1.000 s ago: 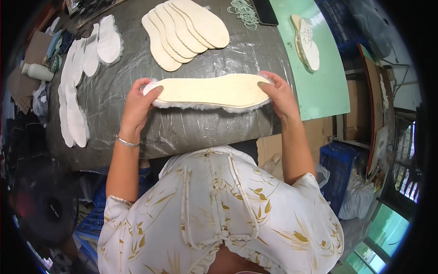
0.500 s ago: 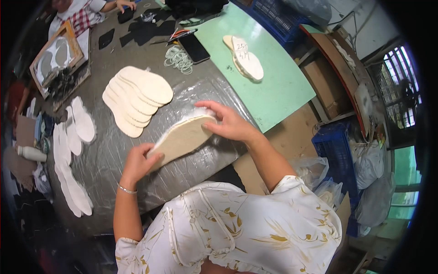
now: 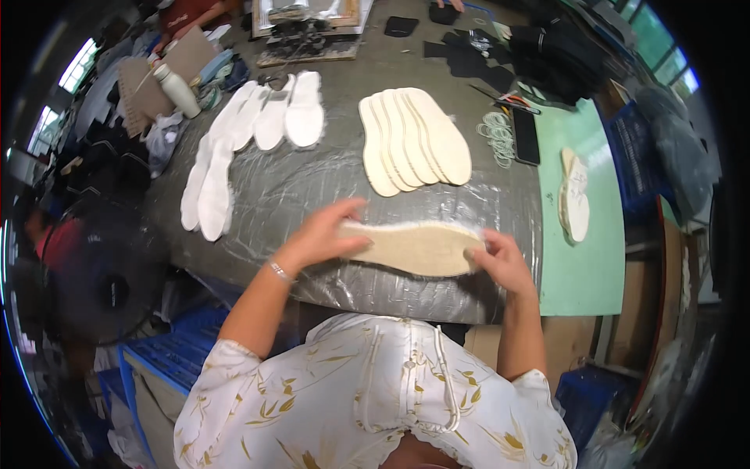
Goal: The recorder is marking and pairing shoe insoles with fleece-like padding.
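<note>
A beige shoe insole [image 3: 418, 250] with white fluff along its far edge lies crosswise between my two hands, just above or on the table's near part. At its left end is my left hand [image 3: 322, 234], thumb on the beige face and fingers round the far side, a little blurred. My right hand [image 3: 504, 262] pinches the other end, the thumb on top. Beyond them lies a fanned row of cream insoles [image 3: 414, 141], overlapping one another. Several white fluffy insoles [image 3: 305, 109] are set out along the left side of the table.
Plastic film covers the grey table [image 3: 312, 180]. On the right, a green board [image 3: 582, 273] carries a small insole stack [image 3: 576, 195]. A phone [image 3: 526, 137], pale rubber bands [image 3: 495, 139] and black pieces lie farther back. A white bottle [image 3: 176, 91] stands at the far left.
My view has turned to the left, so the table now appears straighter. The held insole has swung from a slant to nearly level. Both hands are still at its ends.
</note>
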### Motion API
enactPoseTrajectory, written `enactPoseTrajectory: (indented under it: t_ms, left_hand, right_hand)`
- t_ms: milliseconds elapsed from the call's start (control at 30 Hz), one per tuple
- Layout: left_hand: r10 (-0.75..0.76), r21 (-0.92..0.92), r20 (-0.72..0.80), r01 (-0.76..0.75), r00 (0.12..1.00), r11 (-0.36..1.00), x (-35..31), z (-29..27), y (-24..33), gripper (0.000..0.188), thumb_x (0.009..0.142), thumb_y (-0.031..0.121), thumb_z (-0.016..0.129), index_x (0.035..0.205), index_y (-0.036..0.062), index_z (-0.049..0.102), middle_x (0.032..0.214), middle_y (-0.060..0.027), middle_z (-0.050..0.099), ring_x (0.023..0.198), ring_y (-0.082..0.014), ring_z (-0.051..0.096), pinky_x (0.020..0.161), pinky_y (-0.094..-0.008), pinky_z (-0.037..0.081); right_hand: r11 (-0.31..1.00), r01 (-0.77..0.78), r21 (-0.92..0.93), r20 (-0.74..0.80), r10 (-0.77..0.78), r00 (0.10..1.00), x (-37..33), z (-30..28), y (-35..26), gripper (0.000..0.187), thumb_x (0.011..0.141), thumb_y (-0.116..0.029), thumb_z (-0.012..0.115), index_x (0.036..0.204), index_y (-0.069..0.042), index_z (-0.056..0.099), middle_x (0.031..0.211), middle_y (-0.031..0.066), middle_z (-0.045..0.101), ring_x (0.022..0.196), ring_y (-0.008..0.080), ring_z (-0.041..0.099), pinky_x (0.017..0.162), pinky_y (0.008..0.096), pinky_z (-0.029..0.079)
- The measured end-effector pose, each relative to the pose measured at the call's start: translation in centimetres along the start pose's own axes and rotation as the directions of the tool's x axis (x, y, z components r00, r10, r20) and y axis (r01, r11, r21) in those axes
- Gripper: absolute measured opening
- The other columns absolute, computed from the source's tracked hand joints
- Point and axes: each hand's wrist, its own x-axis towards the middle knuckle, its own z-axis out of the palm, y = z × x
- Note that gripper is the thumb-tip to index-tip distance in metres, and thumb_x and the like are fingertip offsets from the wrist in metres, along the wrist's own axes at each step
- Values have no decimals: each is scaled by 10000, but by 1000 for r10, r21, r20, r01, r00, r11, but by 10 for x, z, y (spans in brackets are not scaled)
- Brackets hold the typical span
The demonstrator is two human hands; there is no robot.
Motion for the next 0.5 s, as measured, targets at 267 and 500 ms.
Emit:
enactPoseTrajectory:
  t_ms: [267, 500]
  left_hand:
    - [-263, -408, -283, 132, 922, 903, -19, 3, -65, 489, 866, 75, 692, 1314, 9, 506, 1200, -129, 591, 942, -128, 599, 806, -260, 507]
    - [-308, -541, -240, 136, 921, 830, -9, 40, -62, 474, 893, 34, 641, 1334, -4, 473, 1221, -131, 564, 892, -99, 584, 781, -225, 491]
  right_hand:
    - [933, 320, 162, -446, -220, 868, -10, -45, 2, 343, 893, -78, 638, 1222, -5, 574, 998, 36, 681, 822, 92, 625, 703, 234, 495]
    - [856, 500, 131, -735, -254, 628, -50, -90, -2, 420, 913, -78, 609, 1313, -31, 488, 1164, 93, 652, 917, 150, 682, 669, 261, 586]
